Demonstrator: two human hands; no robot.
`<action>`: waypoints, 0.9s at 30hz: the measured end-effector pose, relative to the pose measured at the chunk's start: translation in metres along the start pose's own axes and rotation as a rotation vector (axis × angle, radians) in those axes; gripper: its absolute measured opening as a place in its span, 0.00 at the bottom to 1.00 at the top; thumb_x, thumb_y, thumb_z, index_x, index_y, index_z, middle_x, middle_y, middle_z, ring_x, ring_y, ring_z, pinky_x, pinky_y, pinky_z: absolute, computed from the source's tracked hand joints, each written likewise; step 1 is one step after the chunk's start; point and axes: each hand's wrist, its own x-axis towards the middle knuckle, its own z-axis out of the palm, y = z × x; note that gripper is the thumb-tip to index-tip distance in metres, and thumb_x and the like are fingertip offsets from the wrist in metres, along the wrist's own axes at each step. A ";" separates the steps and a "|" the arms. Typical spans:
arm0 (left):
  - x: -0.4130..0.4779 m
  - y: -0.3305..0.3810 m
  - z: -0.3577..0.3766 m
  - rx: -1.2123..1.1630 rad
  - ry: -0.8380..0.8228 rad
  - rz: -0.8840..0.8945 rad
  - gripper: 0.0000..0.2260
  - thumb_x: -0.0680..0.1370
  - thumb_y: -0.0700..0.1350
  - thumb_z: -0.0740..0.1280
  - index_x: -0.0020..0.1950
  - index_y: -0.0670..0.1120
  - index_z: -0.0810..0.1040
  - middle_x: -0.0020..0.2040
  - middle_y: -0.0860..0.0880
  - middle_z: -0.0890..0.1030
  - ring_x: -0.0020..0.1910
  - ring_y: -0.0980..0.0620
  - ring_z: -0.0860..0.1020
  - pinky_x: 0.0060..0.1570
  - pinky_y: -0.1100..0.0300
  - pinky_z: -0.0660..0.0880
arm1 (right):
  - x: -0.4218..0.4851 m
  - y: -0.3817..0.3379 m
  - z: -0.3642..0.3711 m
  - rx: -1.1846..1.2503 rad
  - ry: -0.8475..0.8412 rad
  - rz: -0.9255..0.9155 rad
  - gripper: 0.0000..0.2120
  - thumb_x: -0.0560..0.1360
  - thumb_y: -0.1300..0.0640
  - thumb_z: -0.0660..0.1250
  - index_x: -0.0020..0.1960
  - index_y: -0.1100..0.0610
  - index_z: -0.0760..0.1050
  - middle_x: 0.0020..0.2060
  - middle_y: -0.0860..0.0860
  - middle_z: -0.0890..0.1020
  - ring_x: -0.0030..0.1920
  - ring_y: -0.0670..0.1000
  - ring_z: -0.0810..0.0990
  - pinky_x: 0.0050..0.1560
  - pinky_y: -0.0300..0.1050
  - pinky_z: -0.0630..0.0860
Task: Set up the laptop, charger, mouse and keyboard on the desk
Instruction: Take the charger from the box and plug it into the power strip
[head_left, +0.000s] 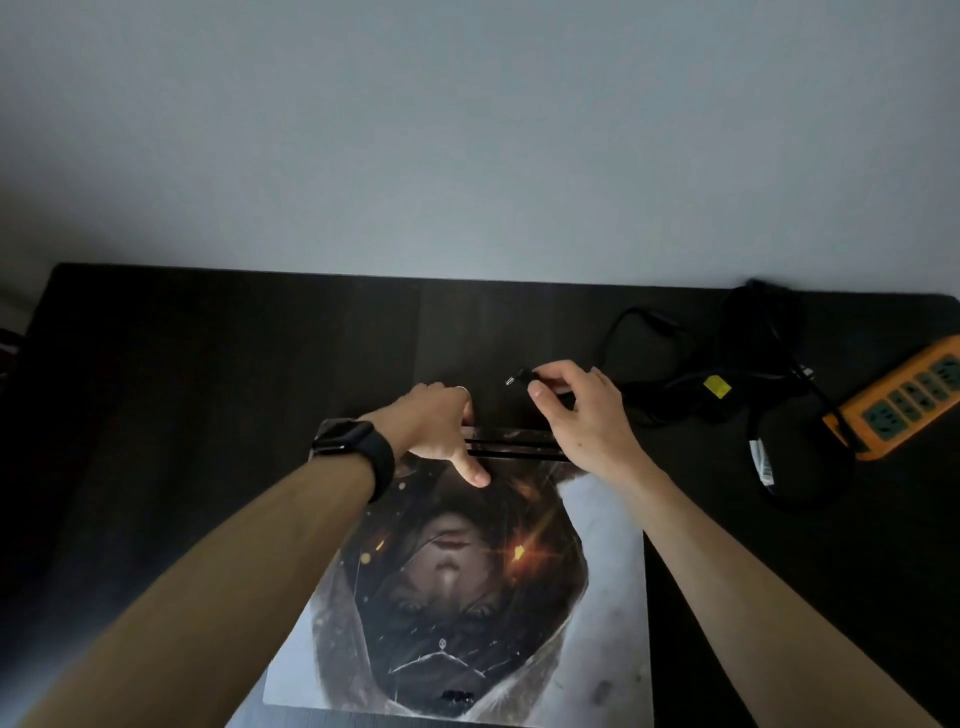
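A dark wooden desk (208, 389) stands against a pale wall. At its near middle lies a closed laptop (467, 597) with a printed picture skin on its lid. On the far right lies a coiled black charger cable (680, 384) with a yellow label, and beside it at the right edge an orange power strip (904, 400). The left hand (436, 421), with a black wristwatch (358, 441), grips the laptop's far edge, fingers curled over it and thumb on the lid. The right hand (576, 410), just above that far edge, pinches the small black charger plug (514, 379) between thumb and forefinger, tip pointing left.
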 end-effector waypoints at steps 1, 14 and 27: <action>0.000 0.001 -0.003 -0.014 -0.033 0.005 0.38 0.57 0.64 0.80 0.60 0.48 0.76 0.54 0.49 0.80 0.52 0.46 0.77 0.52 0.52 0.77 | -0.002 0.000 -0.001 0.004 -0.014 0.010 0.07 0.82 0.49 0.63 0.57 0.48 0.77 0.46 0.42 0.82 0.52 0.43 0.78 0.77 0.51 0.56; -0.064 0.008 0.002 -0.117 0.163 0.091 0.30 0.62 0.61 0.79 0.61 0.56 0.74 0.48 0.56 0.78 0.49 0.51 0.77 0.47 0.53 0.76 | -0.051 -0.027 -0.043 -0.062 -0.073 -0.094 0.15 0.80 0.52 0.65 0.60 0.33 0.71 0.44 0.28 0.79 0.55 0.42 0.80 0.66 0.61 0.71; -0.100 0.011 0.007 -0.114 0.297 0.095 0.28 0.63 0.61 0.78 0.60 0.58 0.75 0.45 0.59 0.78 0.47 0.54 0.77 0.46 0.54 0.71 | -0.069 -0.047 -0.041 -0.190 -0.031 -0.153 0.13 0.80 0.51 0.62 0.62 0.38 0.74 0.49 0.39 0.83 0.54 0.44 0.79 0.61 0.52 0.64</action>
